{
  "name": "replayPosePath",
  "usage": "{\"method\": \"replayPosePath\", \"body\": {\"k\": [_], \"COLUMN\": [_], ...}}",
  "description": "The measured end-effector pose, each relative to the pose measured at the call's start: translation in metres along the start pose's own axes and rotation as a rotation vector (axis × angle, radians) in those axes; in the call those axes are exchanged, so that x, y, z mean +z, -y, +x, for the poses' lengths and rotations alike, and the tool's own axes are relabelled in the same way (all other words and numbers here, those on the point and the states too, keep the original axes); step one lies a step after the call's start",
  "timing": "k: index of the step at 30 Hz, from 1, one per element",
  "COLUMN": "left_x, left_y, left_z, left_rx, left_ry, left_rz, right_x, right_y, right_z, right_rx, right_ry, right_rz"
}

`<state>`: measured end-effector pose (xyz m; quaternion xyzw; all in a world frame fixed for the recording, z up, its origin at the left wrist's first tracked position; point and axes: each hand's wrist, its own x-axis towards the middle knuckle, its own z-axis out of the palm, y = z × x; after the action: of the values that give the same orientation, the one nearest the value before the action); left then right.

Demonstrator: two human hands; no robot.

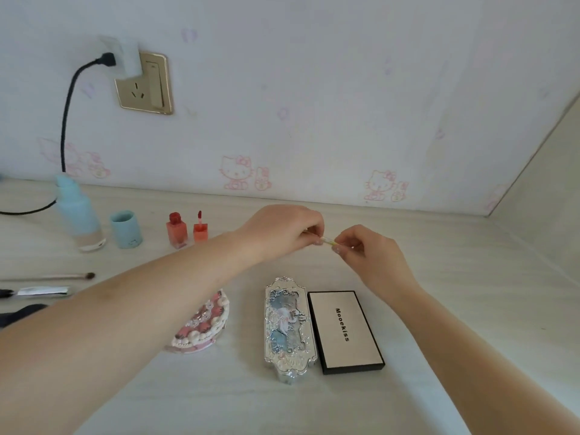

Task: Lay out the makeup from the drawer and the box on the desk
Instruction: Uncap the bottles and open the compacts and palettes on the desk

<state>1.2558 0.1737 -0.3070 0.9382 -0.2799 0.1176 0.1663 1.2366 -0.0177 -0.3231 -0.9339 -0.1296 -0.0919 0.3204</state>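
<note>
Both your hands pinch one thin stick above the bench, with open bottles standing just off to the left.

Left to right: the pale blue pump bottle [80, 216] stands uncapped beside its blue cap [125, 229], then the red tint bottle [177, 231] and the orange tint bottle [200, 229], whose wand sticks up out of it; a sweep of your left forearm could topple these and spill them. Your left hand [282, 230] and right hand [368, 251] each have the grip pressed on an end of a small clear-and-yellow stick [327, 241], too blurred to name; pull it apart sharply and a piece may drop onto the silver embossed palette [287, 328] or the Mooekiss palette [345, 331] lying below. The pink cake-shaped compact [204, 324] sits half under your left arm, easy to nudge.
</note>
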Motion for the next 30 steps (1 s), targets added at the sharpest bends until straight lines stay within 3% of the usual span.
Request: {"method": "replayPosePath", "body": {"k": [8,14,30], "left_x": [-0.062,-0.104,-0.145], "left_y": [0.001,0.005,0.038], "left_z": [-0.092,-0.173,-0.316], "left_rx": [-0.031,-0.124,-0.36], "left_ry": [-0.163,-0.251,-0.192], "left_rz": [-0.01,0.004,0.159], "right_x": [0.002,0.025,0.086], "right_y": [0.088,0.15,0.248], "right_z": [-0.032,-0.057,-0.095], "right_rx": [-0.32,-0.502,-0.634], "right_ry": [0.122,0.08,0.206], "right_rz": [-0.049,-0.074,-0.096]}}
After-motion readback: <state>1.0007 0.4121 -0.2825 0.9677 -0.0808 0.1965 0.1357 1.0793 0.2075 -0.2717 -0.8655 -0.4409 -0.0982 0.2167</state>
